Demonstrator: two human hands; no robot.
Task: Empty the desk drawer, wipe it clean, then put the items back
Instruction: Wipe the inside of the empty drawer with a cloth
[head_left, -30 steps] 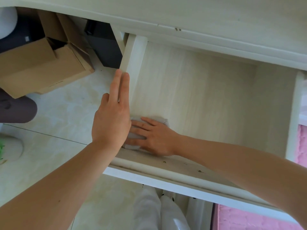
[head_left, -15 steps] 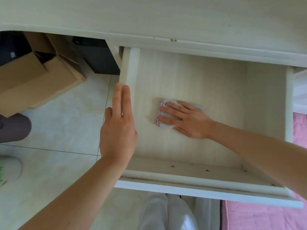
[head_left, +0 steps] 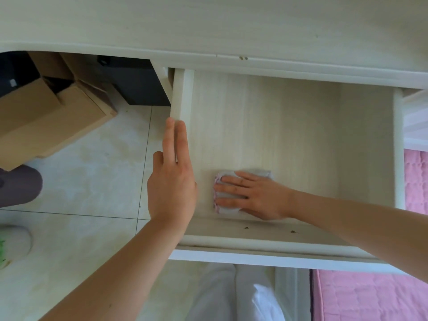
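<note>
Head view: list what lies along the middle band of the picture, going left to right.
Cardboard box → tiled floor → left hand on the drawer's left wall → cloth → right hand pressing the cloth → bare drawer floor → drawer's right wall → pink quilted fabric.

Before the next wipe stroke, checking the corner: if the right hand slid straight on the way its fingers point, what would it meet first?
Probably the drawer's left side wall, then the left hand resting on it; nothing else lies between.
</note>
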